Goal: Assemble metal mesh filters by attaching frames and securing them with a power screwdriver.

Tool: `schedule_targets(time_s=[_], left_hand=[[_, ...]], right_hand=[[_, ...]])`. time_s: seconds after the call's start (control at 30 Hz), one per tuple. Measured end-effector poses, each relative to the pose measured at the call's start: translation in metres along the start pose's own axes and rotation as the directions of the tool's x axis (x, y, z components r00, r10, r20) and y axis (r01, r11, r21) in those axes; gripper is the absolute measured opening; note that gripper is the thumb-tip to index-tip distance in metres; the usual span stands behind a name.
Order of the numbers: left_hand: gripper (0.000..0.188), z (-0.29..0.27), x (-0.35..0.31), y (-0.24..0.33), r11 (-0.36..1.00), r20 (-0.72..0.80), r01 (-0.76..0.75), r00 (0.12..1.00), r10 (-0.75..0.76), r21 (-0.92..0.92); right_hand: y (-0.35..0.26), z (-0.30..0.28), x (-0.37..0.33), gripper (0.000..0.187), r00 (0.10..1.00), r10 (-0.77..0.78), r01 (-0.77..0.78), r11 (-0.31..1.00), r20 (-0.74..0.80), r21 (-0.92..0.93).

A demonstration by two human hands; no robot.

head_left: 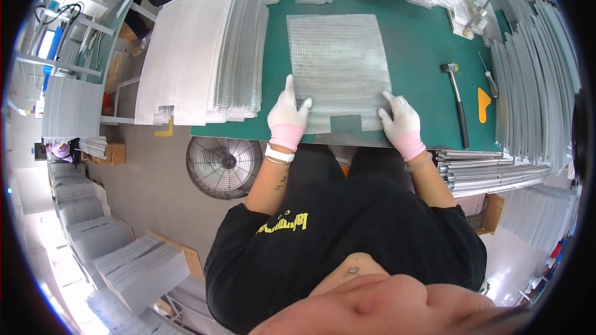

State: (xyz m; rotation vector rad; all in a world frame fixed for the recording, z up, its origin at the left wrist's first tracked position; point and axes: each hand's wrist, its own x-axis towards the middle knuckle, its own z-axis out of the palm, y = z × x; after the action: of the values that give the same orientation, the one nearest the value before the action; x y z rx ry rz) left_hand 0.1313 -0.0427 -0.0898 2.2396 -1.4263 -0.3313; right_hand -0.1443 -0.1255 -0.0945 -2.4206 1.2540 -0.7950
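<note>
Wearer's face filled 6 o'clock; white-and-pink-gloved left hand and right hand, spread, touched a notched silver metal-mesh sheet at its 8 and 4; even pressure seemed best.

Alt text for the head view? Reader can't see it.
A person's gloved left hand and right hand are at opposite edges of a notched silver mesh sheet on a green table. Left: a mesh stack; right: a hammer, screwdriver, flat orange tool.

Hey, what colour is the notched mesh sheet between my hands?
The notched, metallic-looking mesh sheet is silvery grey, finely patterned; best seen in the head view.
</note>
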Motion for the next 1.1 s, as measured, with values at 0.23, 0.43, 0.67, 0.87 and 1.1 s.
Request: schedule_targets(time_s=[0.23,0.43,0.67,0.87,1.1], left_hand=[[0.085,0.008,0.001,-0.005,0.997,-0.074,-0.048,0.996,0.052,0.057],[0.088,-0.009,0.01,0.007,0.976,-0.014,0.041,0.999,-0.038,0.213],[0.08,0.013,0.022,-0.028,0.917,0.018,-0.272,0.96,0.279,0.292],[0.066,0.002,0.014,-0.008,0.926,-0.096,-0.376,0.921,0.377,0.026],[0.067,0.002,0.022,-0.015,0.938,-0.022,-0.335,0.942,0.334,-0.088]], right_hand=[[-0.001,-0.003,0.002,0.037,0.999,0.033,-0.032,0.999,0.04,-0.036],[-0.016,-0.03,0.027,0.039,0.953,0.126,-0.055,0.966,0.274,-0.254],[0.017,-0.001,0.063,0.066,0.987,0.071,-0.045,0.983,0.142,-0.177],[0.013,0.027,0.053,0.073,0.99,0.075,-0.044,0.969,0.118,-0.245],[0.009,0.026,0.053,0.073,0.991,0.086,-0.062,0.976,0.106,-0.211]])
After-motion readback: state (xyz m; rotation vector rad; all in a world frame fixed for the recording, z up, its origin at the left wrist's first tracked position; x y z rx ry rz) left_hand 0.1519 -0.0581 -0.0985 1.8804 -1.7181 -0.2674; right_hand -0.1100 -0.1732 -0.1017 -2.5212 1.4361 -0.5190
